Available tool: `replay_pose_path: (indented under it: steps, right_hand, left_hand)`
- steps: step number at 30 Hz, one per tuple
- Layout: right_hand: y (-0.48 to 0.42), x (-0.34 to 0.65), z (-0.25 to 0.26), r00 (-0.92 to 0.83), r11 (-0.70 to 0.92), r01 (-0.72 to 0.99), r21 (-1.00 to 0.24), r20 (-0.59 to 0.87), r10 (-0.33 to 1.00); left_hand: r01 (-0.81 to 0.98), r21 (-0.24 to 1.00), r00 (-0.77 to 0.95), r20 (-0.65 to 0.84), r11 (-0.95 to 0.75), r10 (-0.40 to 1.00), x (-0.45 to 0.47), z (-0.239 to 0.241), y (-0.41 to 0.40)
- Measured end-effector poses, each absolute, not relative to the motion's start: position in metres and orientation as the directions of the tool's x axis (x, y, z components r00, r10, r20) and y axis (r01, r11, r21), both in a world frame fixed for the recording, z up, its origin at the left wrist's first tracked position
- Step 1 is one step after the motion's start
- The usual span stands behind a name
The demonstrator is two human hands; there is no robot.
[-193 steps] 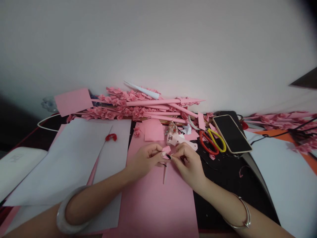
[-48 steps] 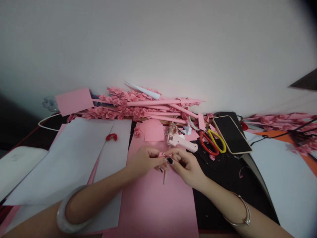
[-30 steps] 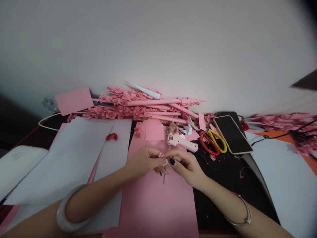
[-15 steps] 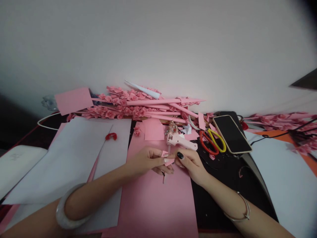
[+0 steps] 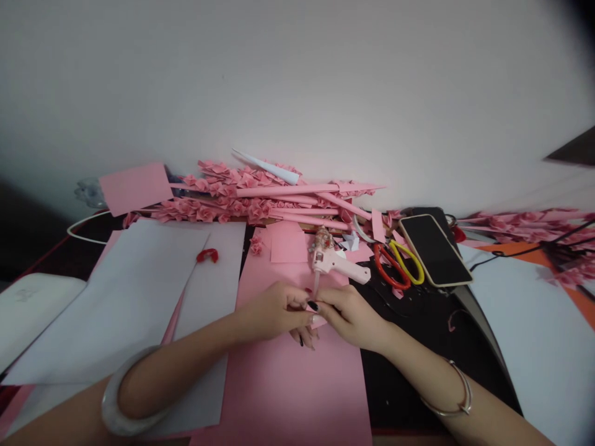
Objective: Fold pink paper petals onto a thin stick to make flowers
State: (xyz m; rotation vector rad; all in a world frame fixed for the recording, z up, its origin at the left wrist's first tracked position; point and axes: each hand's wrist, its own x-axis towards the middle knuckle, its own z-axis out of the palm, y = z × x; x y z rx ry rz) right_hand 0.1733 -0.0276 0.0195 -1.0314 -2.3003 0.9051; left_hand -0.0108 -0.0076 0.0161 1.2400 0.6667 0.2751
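My left hand (image 5: 272,310) and my right hand (image 5: 349,314) meet fingertip to fingertip over a large pink sheet (image 5: 288,384). Together they pinch a small folded pink paper piece (image 5: 318,321), which is almost hidden under the fingers. A pink glue gun (image 5: 335,265) lies just beyond the hands, its nozzle pointing toward them. I wear a pale bangle (image 5: 115,396) on the left wrist and a thin silver bangle (image 5: 453,390) on the right.
Pink paper flowers and rolled pink sticks (image 5: 260,201) are heaped along the wall. Red and yellow scissors (image 5: 398,265) and a phone (image 5: 434,249) lie to the right. White sheets (image 5: 130,297) cover the left side, with a small red clip (image 5: 207,254) on them.
My hands have closed tighter around the small pink piece, hiding it more. The thin pink strip that hung below my fingers is out of sight.
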Motion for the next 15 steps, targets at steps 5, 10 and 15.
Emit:
replay_pose_path:
  steps: [5, 10, 15]
  right_hand:
    - [-0.0297, 0.1722, 0.0189, -0.582, 0.496, 0.467, -0.732, 0.168, 0.796]
    - [-0.0284, 0.1753, 0.0158, -0.303, 0.438, 0.538, -0.720, 0.319, 0.898]
    - [-0.0325, 0.1750, 0.0162, -0.411, 0.511, 0.522, -0.683, 0.324, 0.852]
  left_hand:
    - [0.151, 0.940, 0.782, -0.302, 0.305, 0.545, -0.0102, 0.0193, -0.0072]
    - [0.178, 0.963, 0.740, -0.266, 0.203, 0.618, -0.0104, 0.0214, -0.0081]
    - [0.237, 0.971, 0.660, -0.178, 0.023, 0.730, -0.0113, 0.0160, -0.0101]
